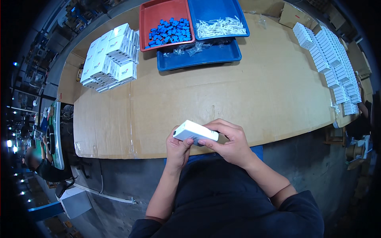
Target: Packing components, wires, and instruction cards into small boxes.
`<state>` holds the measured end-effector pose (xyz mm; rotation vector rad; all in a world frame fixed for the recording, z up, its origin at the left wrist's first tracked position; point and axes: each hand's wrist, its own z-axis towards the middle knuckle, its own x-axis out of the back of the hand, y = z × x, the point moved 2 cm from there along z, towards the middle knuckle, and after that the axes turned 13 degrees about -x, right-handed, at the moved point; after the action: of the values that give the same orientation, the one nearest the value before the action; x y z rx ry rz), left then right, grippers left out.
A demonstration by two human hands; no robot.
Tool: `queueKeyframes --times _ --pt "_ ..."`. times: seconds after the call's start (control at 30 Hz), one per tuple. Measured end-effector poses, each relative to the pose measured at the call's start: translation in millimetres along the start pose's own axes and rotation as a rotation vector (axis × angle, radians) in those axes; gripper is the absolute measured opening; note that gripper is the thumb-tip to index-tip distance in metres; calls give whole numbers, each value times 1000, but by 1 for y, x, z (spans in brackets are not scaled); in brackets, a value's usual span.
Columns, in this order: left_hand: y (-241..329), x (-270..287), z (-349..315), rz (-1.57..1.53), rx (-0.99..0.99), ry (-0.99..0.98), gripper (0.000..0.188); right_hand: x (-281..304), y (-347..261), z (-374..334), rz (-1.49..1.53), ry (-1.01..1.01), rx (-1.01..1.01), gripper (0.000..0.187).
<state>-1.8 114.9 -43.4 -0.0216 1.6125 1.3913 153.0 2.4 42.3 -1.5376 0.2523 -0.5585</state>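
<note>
A small white rectangular plastic case [195, 130] is held between my two hands, just above the near edge of the cardboard-covered table. My left hand [177, 147] closes round its left end, thumb pressed on the side facing me. A dark spot shows at that end. My right hand [230, 142] grips the right end, with the thumb underneath near the left thumb and the fingers over the far side. A bit of something grey or blue shows under the case between the thumbs; I cannot make out what it is.
Stacked white boxes [107, 59] stand at the far left, and rows of white units [329, 63] line the right edge. At the back, a red tray [166, 11] holds blue parts and a blue tray [214, 8] white parts, above another blue tray [198, 63]. A person [43, 164] sits far left.
</note>
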Motion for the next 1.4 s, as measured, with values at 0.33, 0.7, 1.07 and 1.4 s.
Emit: queueKeyframes --times 0.33,0.7,1.07,1.4 --pt "-6 -9 -1 -71 153 16 51 -8 6 -6 158 13 -151 49" --pt "6 -33 9 -11 -4 4 70 -6 45 9 874 68 -647 34" --pt "-3 -21 18 34 71 169 68 -21 69 6 963 -146 -914 43" --pt "5 -22 22 18 193 379 67 -14 56 6 103 -37 -488 30"
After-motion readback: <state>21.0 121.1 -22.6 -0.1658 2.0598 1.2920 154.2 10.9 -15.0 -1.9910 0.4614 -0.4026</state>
